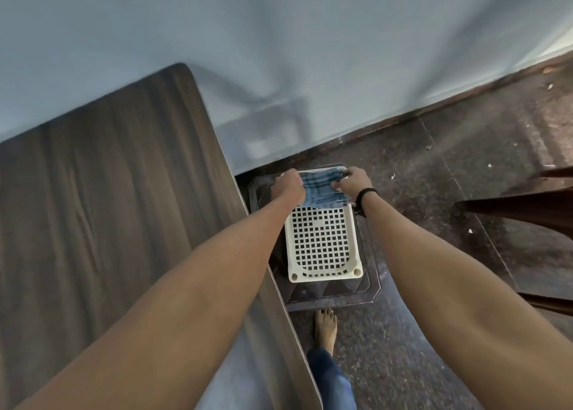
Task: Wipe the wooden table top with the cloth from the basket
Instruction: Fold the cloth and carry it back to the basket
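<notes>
**Fig. 1. Taking the cloth from the basket, before any wiping**

Head view, looking down. The folded blue striped cloth (322, 189) lies at the far end of the cream perforated plastic basket (325, 277), partly over its far rim. The left hand (288, 184) grips the cloth's left edge with its fingers curled round it. The right hand (353, 183) pinches the right edge between thumb and fingers. Whether the cloth is clear of the basket cannot be told.

The step in hand appears to be the pick-up, and the wiping is not yet begun. The next move calls for lifting the cloth clear of the rim and carrying it up and to the left onto the dark wood-grain table top (108, 208).

Edges and room: the table's long edge runs just beside the basket and passes under the left forearm, so the cloth must rise above that edge before crossing it. The basket rests on a dark low square stand (370, 288), close to the pale blue wall (279, 52). A dark wooden chair (521, 206) stands well apart at right. The person's bare foot (325, 326) is on the floor near the stand. The table top shown offers broad open surface for strokes.
</notes>
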Action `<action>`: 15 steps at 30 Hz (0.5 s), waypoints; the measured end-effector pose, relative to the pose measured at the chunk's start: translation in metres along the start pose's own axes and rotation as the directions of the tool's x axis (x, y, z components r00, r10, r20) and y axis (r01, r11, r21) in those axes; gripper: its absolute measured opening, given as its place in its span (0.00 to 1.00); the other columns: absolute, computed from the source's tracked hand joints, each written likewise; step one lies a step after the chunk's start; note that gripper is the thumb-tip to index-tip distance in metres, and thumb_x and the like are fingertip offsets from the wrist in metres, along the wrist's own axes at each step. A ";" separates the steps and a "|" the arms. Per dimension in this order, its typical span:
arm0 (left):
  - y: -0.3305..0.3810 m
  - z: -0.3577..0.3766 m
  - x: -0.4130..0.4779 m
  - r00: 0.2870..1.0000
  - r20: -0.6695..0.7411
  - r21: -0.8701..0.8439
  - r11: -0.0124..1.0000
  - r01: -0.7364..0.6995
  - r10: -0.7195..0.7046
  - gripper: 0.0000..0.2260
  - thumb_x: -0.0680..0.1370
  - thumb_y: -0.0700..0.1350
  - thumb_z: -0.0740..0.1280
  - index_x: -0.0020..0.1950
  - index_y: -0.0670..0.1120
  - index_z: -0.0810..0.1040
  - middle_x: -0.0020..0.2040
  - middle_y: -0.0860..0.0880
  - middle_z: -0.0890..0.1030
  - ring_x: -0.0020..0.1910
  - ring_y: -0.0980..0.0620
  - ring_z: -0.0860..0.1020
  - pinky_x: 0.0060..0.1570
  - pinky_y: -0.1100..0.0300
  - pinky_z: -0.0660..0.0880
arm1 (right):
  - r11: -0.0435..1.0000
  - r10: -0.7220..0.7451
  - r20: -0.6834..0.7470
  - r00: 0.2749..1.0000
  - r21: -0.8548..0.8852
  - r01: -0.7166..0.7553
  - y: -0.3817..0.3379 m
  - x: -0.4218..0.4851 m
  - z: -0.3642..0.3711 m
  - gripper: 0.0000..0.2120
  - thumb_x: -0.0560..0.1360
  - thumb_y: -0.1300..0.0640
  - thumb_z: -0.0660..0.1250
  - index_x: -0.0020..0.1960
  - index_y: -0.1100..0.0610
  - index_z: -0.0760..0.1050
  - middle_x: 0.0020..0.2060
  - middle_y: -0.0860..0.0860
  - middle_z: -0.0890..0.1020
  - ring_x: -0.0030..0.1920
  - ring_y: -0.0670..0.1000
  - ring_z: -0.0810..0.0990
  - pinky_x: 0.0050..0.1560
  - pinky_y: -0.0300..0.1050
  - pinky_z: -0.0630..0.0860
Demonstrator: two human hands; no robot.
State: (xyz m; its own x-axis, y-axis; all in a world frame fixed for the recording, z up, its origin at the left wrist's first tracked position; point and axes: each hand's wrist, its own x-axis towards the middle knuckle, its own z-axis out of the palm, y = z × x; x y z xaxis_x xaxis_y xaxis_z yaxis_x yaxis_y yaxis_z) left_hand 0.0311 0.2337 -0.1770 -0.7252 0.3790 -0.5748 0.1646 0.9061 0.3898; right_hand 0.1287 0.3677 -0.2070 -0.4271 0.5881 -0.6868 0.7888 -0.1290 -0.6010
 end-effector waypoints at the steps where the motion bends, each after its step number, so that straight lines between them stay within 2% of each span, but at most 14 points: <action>1: -0.004 0.005 0.002 1.000 0.007 0.011 1.000 0.020 -0.020 0.09 0.78 0.34 0.66 0.55 0.44 0.77 0.54 0.44 0.79 0.52 0.43 0.80 0.49 0.53 0.77 | 0.999 0.003 -0.009 1.000 -0.040 -0.003 0.003 0.003 0.004 0.16 0.74 0.62 0.75 0.60 0.59 0.77 0.57 0.57 0.81 0.58 0.58 0.79 0.62 0.53 0.77; 3: -0.013 0.016 0.006 0.999 0.015 0.017 0.999 0.039 -0.039 0.10 0.78 0.32 0.66 0.55 0.46 0.76 0.53 0.44 0.79 0.49 0.44 0.80 0.50 0.51 0.80 | 0.994 -0.005 -0.018 1.000 -0.107 0.003 0.006 0.005 0.011 0.17 0.74 0.60 0.75 0.62 0.57 0.77 0.57 0.56 0.81 0.57 0.58 0.79 0.60 0.51 0.77; 6: -0.021 0.025 0.012 0.999 0.006 0.034 0.999 0.041 -0.042 0.12 0.77 0.32 0.65 0.54 0.47 0.74 0.52 0.44 0.79 0.48 0.43 0.80 0.48 0.50 0.81 | 0.974 -0.068 -0.027 0.997 -0.218 0.060 0.009 0.008 0.020 0.15 0.74 0.59 0.73 0.60 0.56 0.75 0.54 0.56 0.82 0.54 0.57 0.79 0.51 0.47 0.73; 10: -0.019 0.029 0.013 1.000 -0.018 0.115 0.993 -0.009 0.011 0.10 0.79 0.34 0.62 0.56 0.47 0.73 0.50 0.45 0.79 0.47 0.44 0.79 0.43 0.52 0.80 | 0.921 -0.162 -0.147 0.976 -0.378 0.096 0.007 0.004 0.027 0.08 0.75 0.58 0.68 0.53 0.55 0.72 0.51 0.58 0.82 0.52 0.62 0.81 0.48 0.52 0.76; 13: -0.018 0.029 0.010 0.996 -0.013 0.192 0.978 -0.087 0.091 0.08 0.81 0.36 0.60 0.57 0.47 0.71 0.49 0.45 0.79 0.44 0.45 0.77 0.34 0.57 0.72 | 0.824 -0.258 -0.195 0.946 -0.555 0.111 0.006 -0.002 0.028 0.12 0.76 0.59 0.65 0.59 0.57 0.72 0.51 0.59 0.82 0.52 0.64 0.81 0.47 0.54 0.76; 15: -0.020 0.028 0.006 0.990 -0.012 0.238 0.962 -0.136 0.143 0.07 0.82 0.37 0.59 0.59 0.47 0.69 0.49 0.45 0.79 0.43 0.46 0.76 0.31 0.59 0.66 | 0.763 -0.319 -0.198 0.927 -0.634 0.127 0.008 -0.003 0.027 0.15 0.77 0.58 0.63 0.63 0.59 0.70 0.51 0.59 0.83 0.51 0.64 0.82 0.45 0.53 0.76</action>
State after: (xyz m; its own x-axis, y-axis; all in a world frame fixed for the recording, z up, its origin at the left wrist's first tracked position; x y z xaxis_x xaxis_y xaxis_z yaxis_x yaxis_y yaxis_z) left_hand 0.0419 0.2236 -0.2084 -0.7024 0.5020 -0.5046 0.4160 0.8648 0.2812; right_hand 0.1248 0.3429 -0.2209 -0.5601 0.7443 -0.3636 0.8275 0.4825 -0.2870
